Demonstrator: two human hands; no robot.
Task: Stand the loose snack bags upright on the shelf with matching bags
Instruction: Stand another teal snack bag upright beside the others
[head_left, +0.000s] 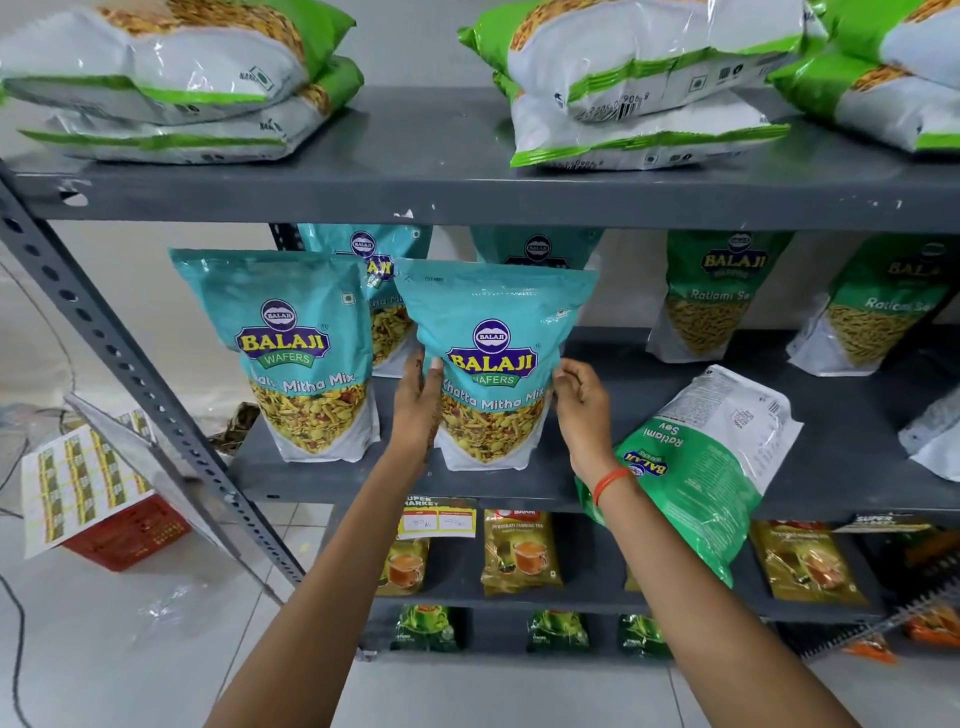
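Near field: two forearms reach up to the middle shelf (322, 480). The left hand (417, 402) lies flat against the left edge of a teal Khatta Mitha Mix bag (493, 364), its fingers extended along the pack; the right hand (582, 400) pinches the bag's right edge between curled fingers. The bag stands upright near the shelf's front lip, just beside a matching teal bag (306, 353) to its left, with two further teal bags (366, 249) behind.

Step in hand, by judgement: settling this bag on its base among its own kind. Releasing it calls for checking that it balances unaided.

Just right of the right wrist, a green Ratlami Sev bag (696, 467) lies flat and inverted, overhanging the shelf edge; it appears the next candidate and belongs with the upright green bags (717, 296) further back right. A white-backed pack (935, 441) at the far right edge also lies loose.

Far field: the top shelf (467, 150) carries stacked green-and-white packs (644, 78), laid flat.
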